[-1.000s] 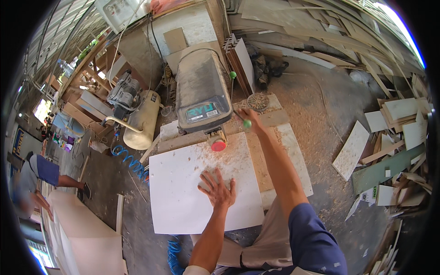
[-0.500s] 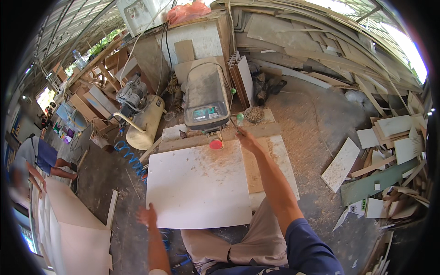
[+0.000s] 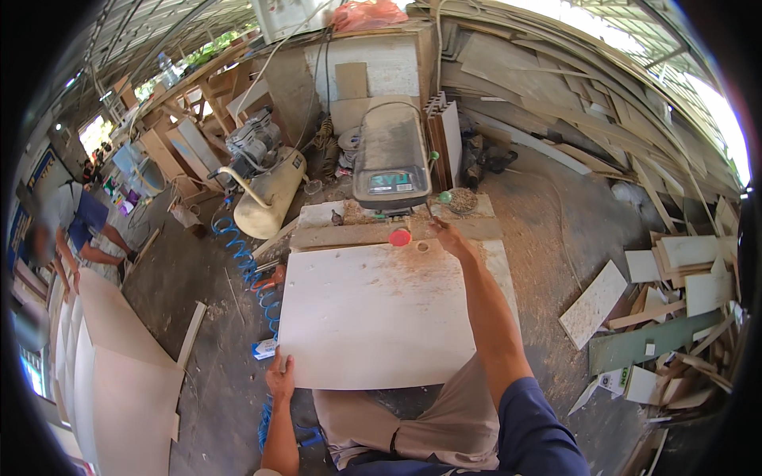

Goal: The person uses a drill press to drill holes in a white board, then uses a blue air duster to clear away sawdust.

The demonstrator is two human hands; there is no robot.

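Observation:
A large white board (image 3: 373,317) lies flat on the table of a bench drill press (image 3: 389,163), its near edge over my lap. A round hole (image 3: 422,247) and brown sawdust show near its far edge. Beside the hole, a red disc-shaped part (image 3: 399,237) sits below the drill head. My right hand (image 3: 451,236) is closed around a feed lever at the right of the drill press. At the board's near left corner, my left hand (image 3: 279,376) grips the edge, thumb and fingers around it. The drill tip is hidden.
A cream air compressor (image 3: 270,194) stands far left, with a coiled blue hose (image 3: 238,238) running along the board's left side. A bowl of shavings (image 3: 463,203) sits behind my right hand. Offcuts (image 3: 675,317) pile up at right. Another person (image 3: 79,214) bends over curved panels (image 3: 131,373).
The white board has shifted right, covering the brown strip beside it, and a hole now shows near the red part. My left hand has come from beside the board onto its corner.

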